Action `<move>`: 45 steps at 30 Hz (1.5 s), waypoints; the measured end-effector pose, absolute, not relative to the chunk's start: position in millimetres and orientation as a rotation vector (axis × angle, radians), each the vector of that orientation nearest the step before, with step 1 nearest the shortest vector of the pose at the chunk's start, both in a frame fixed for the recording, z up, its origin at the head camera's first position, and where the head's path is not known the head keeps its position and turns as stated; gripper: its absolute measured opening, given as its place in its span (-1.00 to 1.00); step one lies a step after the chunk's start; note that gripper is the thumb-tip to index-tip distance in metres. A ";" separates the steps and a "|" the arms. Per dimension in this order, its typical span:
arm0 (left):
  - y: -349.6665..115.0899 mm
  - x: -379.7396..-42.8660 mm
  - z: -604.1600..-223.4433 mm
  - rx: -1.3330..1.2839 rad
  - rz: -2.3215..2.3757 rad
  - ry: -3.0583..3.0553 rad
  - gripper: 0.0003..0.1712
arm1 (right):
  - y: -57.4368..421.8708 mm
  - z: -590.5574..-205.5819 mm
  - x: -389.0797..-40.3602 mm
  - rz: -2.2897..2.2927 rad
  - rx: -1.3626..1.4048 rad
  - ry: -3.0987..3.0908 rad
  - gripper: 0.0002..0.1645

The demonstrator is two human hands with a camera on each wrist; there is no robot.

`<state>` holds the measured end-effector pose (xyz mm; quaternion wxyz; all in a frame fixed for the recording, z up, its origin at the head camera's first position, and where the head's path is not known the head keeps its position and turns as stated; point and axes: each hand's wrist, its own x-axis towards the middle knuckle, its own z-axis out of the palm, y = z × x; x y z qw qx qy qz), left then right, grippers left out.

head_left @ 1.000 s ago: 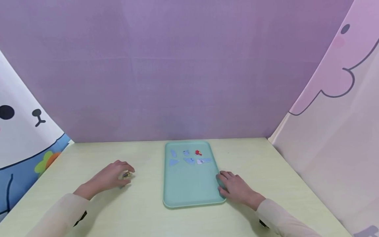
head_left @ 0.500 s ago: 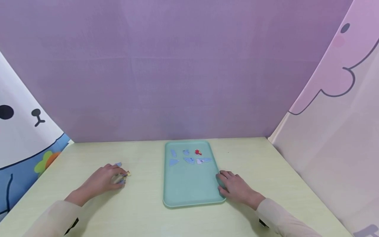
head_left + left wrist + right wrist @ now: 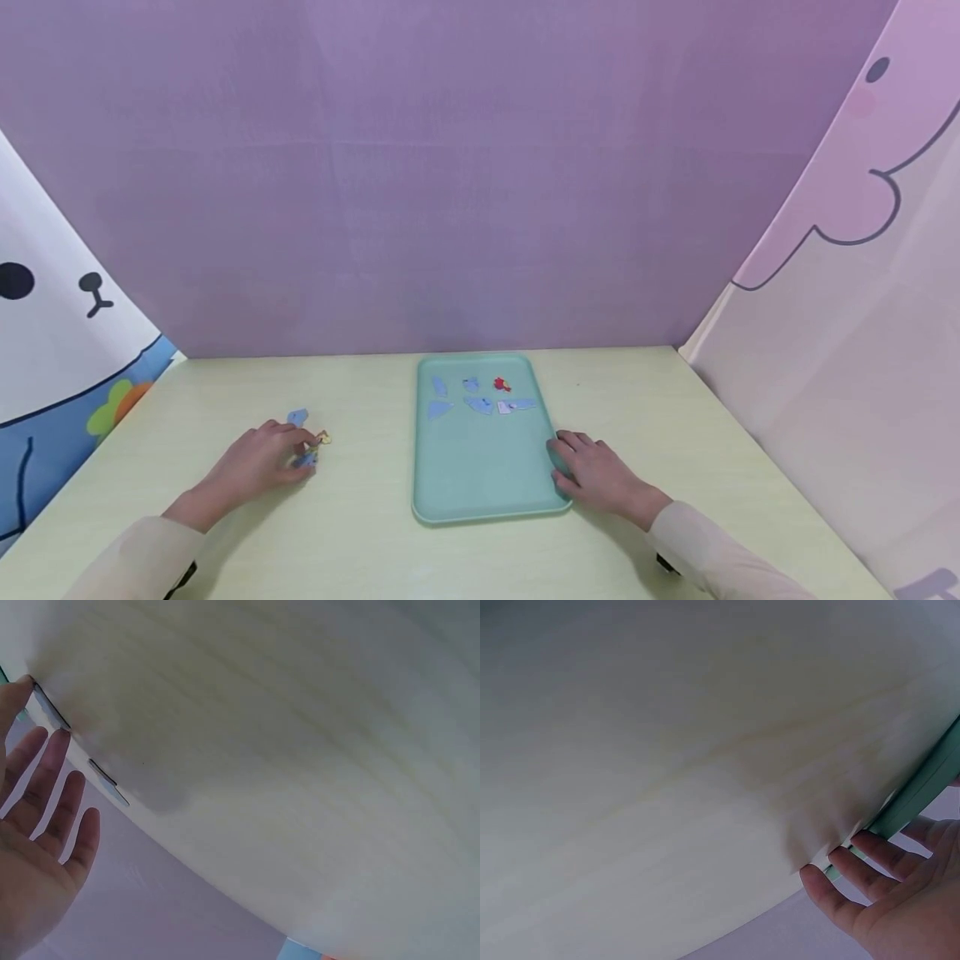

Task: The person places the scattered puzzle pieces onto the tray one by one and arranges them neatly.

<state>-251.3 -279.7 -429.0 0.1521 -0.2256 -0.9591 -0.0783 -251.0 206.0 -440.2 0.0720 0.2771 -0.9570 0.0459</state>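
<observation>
My left hand (image 3: pixel 255 462) is low over the table at left, among a few small flat printed pieces that look like puzzle pieces. Thumb and fingertips are spread apart at the edges of a blue piece (image 3: pixel 306 460). A yellowish piece (image 3: pixel 323 437) lies right at the index fingertip, and another blue piece (image 3: pixel 297 416) is just beyond the knuckles. The palm partly hides this cluster. At right, my right hand (image 3: pixel 600 482) rests on the right edge of a pale green tray (image 3: pixel 487 479), fingertips at its rim. In the right wrist view its fingers (image 3: pixel 889 855) are loosely extended.
Two rows of flat pieces lie in the tray's far half: a red one (image 3: pixel 501 384) at the far right and several blue ones, such as a wedge-shaped piece (image 3: pixel 439 409). A purple cloth (image 3: pixel 450 208) stands behind the light wooden table (image 3: pixel 360 533).
The left hand has moved left and slightly toward the body, uncovering the pieces it was over. It has barely moved in the last half second. Right hand and tray stay still.
</observation>
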 end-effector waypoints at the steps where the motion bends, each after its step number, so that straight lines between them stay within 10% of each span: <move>1: -279.3 -251.1 -428.9 -0.644 -0.233 -2.756 -0.62 | 205.9 -440.0 -250.9 0.137 0.831 -2.878 -0.46; 45: -263.9 -242.1 -423.3 -0.505 -0.386 -2.810 -0.65 | 207.2 -440.1 -250.6 0.145 0.828 -2.889 -0.46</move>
